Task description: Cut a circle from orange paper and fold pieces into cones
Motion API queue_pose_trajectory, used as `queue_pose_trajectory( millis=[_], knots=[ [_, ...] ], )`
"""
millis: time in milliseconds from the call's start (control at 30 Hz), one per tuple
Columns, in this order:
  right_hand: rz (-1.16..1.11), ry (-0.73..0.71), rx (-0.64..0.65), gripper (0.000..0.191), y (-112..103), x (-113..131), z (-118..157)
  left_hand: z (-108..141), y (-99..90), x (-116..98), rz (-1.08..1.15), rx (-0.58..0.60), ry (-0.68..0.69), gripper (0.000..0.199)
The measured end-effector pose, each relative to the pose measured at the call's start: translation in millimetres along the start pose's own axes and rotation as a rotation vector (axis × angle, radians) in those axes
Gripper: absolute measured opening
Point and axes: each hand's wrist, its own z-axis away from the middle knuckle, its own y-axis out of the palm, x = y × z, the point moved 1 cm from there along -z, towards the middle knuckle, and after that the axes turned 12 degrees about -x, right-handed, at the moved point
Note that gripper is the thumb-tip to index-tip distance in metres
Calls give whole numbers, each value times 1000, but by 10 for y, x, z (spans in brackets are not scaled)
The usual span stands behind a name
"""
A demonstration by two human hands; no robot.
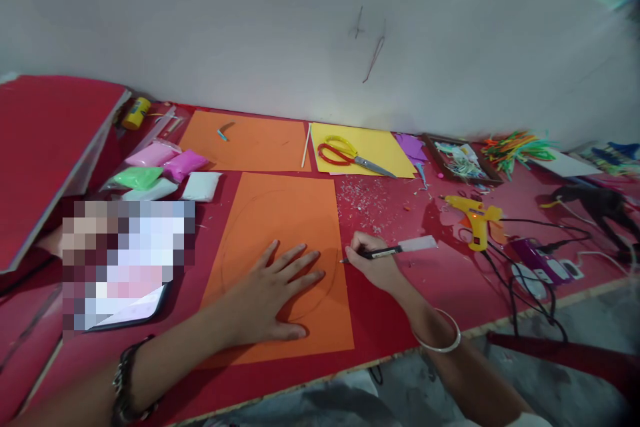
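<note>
Right, so the left hand (283, 283) is spread wide and laid flat on the orange sheet (313, 197), palm down, holding nothing; the right hand (373, 259), just off the sheet's right edge, has its fingers closed round a black pen (384, 253), the clear cap on its back end pointing away to the right; the sheet lies on the red table (285, 383) in front of the person, and on it runs a thin, rounded outline (223, 255), fairly faint; the pen tip sits by the sheet's right edge, just beside that line, though whether it touches the paper I can't tell; as for progress, I'd judge the outline largely done, with its left, top and right sides all showing; the left hand and forearm cover part of the lower left, so whether it closes is hidden; the sheet's visible edges look straight and uncut, so no cutting along the line is done; the scissors (363, 160) lie untouched on a yellow sheet (383, 141) beyond; a second orange sheet (265, 143) sits beside that one, a white stick (307, 145) near their meeting edges; over to the right, a yellow glue gun (477, 219) rests on the table, its small light glowing.
</note>
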Motion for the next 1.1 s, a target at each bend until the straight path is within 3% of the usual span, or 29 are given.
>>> queue_pose_trajectory(
  millis=[233,400,767,933,1033,1100],
  knots=[
    [34,-28,-7,27,1,14,-110,17,15,5,-7,-9,9,72],
    [62,-50,-79,24,13,15,-296,18,17,4,-6,-6,-1,72],
    [-109,-48,-149,25,152,-40,-793,21,8,5,4,-3,0,72],
    [-161,-28,-164,25,203,-72,-890,3,-17,-14,5,-12,15,73],
    [-178,-33,-141,25,215,-89,-887,123,-154,-23,-32,-75,2,69],
    [-188,-36,-134,25,218,-88,-881,312,-286,20,-141,-197,-127,63]
  ],
)
